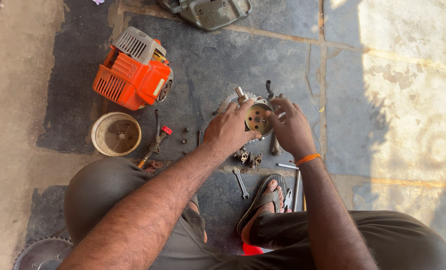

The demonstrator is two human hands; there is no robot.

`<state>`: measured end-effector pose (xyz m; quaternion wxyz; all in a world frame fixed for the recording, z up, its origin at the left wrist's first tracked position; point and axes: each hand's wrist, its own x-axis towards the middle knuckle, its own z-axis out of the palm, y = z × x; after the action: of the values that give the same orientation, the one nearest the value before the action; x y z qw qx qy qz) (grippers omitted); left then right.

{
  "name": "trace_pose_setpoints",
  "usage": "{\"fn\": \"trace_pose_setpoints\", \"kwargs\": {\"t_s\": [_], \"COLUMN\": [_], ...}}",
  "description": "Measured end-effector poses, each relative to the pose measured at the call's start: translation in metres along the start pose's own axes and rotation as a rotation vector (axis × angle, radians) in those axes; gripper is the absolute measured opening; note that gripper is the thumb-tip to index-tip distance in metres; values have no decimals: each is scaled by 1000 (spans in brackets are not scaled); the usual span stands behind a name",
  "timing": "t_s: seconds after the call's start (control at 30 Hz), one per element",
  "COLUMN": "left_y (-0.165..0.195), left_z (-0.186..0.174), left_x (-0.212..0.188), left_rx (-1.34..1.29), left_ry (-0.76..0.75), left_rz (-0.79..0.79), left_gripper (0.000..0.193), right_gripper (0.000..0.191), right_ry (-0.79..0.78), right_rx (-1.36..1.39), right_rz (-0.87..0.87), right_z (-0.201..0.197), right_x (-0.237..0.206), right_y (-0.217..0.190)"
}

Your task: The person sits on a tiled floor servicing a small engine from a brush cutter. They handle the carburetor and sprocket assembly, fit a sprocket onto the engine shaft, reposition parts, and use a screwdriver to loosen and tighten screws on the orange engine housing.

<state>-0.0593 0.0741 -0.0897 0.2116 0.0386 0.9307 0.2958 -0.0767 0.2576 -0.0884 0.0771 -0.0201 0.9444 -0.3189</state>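
a round grey metal housing with a stub shaft and a brass-coloured inner disc (pixel 257 118) sits above the dark stone floor (pixel 223 65), held between both hands; the left hand (pixel 229 131) grips its rim, fingers curled narrow; the right hand (pixel 290 129) pinches its right edge; a toothed sprocket lies beneath it.

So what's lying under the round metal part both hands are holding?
Under the round metal part, held by the left hand and right hand, a toothed saw blade lies on the stone floor. Only its upper-left edge shows; the hands and the part cover the rest.
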Motion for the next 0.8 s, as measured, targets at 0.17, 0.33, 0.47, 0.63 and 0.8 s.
{"fn": "trace_pose_setpoints", "kwargs": {"t_s": [0.17,0.33,0.47,0.63,0.8], "left_y": [-1,-2,-7,-8,5], "left_z": [-3,-1,1,-8,-19], "left_x": [1,6,11,14,10], "left_rx": [-53,-44,-71,-44,-41], "left_ry": [60,70,38,-14,-95], "left_rz": [69,94,97,100,19], "left_gripper": [91,83,78,74,87], "right_gripper": [46,48,48,48,44], "right_ry": [-190,-238,-370,-419,-329], "right_rx": [541,737,760,794,788], "right_rz": [241,346,361,393,430], "right_z": [6,5,-10,-20,-7], "right_x": [11,14,13,12,14], "right_y": [20,32,33,29,30]}}
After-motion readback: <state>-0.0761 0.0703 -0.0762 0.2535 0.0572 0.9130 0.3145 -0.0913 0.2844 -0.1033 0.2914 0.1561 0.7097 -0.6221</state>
